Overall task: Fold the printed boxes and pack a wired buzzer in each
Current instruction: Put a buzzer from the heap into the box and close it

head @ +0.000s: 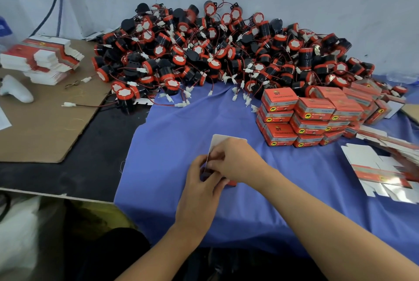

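A partly folded printed box (223,141), white inside and red outside, sits on the blue cloth (172,135) in front of me. My left hand (201,186) grips it from below and my right hand (235,159) pinches its side; both cover most of it. A large heap of black and red wired buzzers (217,51) lies along the wall behind. Folded red boxes (303,117) are stacked at the right.
Flat unfolded box blanks lie at the right edge (385,172) and in a stack at the left (43,58) on a cardboard sheet (45,122). A white tool (15,89) rests on that sheet. Loose connector wires (181,104) trail onto the cloth.
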The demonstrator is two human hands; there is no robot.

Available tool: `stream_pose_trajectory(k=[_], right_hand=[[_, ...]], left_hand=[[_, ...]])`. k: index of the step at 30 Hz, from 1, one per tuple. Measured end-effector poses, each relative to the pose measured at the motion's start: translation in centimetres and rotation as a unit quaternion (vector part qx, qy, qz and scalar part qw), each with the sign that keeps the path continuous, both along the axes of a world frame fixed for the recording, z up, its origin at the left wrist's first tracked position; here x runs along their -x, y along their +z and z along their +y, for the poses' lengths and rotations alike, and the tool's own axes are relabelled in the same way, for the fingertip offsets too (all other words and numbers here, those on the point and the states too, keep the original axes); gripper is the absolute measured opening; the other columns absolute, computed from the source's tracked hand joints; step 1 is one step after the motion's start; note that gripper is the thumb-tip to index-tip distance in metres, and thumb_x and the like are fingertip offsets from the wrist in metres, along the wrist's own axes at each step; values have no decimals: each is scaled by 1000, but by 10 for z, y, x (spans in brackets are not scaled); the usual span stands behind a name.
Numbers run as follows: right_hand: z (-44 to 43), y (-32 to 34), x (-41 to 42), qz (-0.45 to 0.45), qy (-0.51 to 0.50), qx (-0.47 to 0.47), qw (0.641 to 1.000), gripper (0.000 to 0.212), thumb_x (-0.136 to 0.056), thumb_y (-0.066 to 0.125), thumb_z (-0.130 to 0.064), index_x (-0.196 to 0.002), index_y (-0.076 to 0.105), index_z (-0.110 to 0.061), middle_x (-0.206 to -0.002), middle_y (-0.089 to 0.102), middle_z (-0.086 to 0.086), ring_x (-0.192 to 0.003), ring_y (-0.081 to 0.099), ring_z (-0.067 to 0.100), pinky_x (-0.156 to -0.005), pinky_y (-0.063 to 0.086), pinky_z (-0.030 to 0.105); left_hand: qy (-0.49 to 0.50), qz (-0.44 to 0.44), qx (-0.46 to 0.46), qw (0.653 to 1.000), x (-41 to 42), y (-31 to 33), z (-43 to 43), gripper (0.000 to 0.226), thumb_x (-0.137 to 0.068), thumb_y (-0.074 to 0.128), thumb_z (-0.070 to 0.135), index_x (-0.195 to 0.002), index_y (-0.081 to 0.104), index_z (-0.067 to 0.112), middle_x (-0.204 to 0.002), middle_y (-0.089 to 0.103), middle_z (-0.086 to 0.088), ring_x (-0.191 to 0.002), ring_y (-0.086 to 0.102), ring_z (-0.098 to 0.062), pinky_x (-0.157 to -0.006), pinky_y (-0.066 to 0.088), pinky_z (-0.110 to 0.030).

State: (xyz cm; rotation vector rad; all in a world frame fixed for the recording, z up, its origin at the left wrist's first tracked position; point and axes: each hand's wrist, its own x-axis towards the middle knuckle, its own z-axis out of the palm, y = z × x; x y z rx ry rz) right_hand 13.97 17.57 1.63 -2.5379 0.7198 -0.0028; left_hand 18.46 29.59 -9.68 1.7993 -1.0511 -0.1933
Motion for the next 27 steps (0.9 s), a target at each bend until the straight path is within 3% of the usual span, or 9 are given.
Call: stream_pose_trajectory(k=[3, 5, 9, 14, 17, 20, 22, 24, 27], right_hand=[[2, -2, -6, 19, -24, 25, 999, 14, -85, 71, -28, -89, 73, -15, -93, 70, 5, -96, 59, 21, -67, 59, 39], [4, -4, -12, 46, -36, 66, 996, 12, -84, 69, -25, -87, 66, -14, -93, 68, 7, -99, 56, 22, -55, 48, 33], [1, -1, -24, 99, -69, 78, 990, 23, -84, 68, -26, -79, 47, -21, -75, 54, 1, -92, 52, 22, -49, 34, 28], [3, -4, -31, 98, -90, 114, 985, 31, -84, 70, -24, -78, 40, -22, -76, 49, -2, -86, 44, 24, -49, 28, 29], [1, -5, -30, 113, -77, 94, 986, 31, -84, 71, -27, -74, 42, -22, -75, 47, -4, -74, 45, 18, -48, 30, 27], [1, -6, -26, 118, -83, 86, 986, 27, -83, 72, -27, -73, 47, -23, -74, 50, -3, -70, 43, 14, -49, 33, 27], [1, -5, -27, 117, -76, 91, 986, 27, -85, 69, -24, -71, 46, -22, -72, 48, -3, -75, 46, 18, -50, 33, 27], [0, -1, -27, 134, -51, 90, 986, 28, -85, 66, -20, -68, 44, -19, -67, 45, -2, -70, 46, 20, -49, 32, 27], [-1, 0, -20, 153, 8, 78, 985, 40, -83, 72, -22, -56, 43, -15, -52, 40, 0, -52, 39, 19, -48, 32, 28]], left_hand=[[5, 113, 10, 994, -1, -3, -2, 43, -95, 57, 49, -137, 47, 47, -143, 50, 25, -126, 53, 6, -105, 44, -20], [31, 214, 15, 976, -1, -3, -4, 42, -94, 65, 41, -134, 50, 45, -131, 55, 30, -115, 61, 5, -96, 54, -40], [27, 273, 45, 961, 1, -1, -5, 45, -94, 69, 37, -134, 49, 42, -125, 61, 24, -107, 70, -9, -92, 55, -50], [24, 252, 45, 966, 2, 0, -5, 42, -96, 66, 37, -136, 51, 36, -129, 57, 26, -112, 67, -8, -95, 54, -47], [25, 187, 44, 981, 3, -2, -1, 52, -94, 64, 45, -143, 47, 40, -134, 56, 31, -119, 61, 2, -100, 53, -42], [38, 120, 33, 991, 4, -5, 1, 49, -92, 61, 51, -139, 48, 47, -133, 55, 32, -117, 62, 3, -97, 53, -47], [41, 19, 10, 999, 7, -3, 3, 37, -102, 54, 40, -138, 48, 44, -145, 44, 32, -128, 48, 12, -103, 49, -34], [64, -27, 7, 998, 8, -4, 3, 30, -104, 56, 33, -130, 45, 43, -145, 37, 31, -122, 48, 11, -90, 53, -27], [95, 42, 17, 994, 8, 0, 3, 46, -96, 68, 37, -132, 41, 46, -129, 46, 33, -110, 54, 8, -84, 56, -32]])
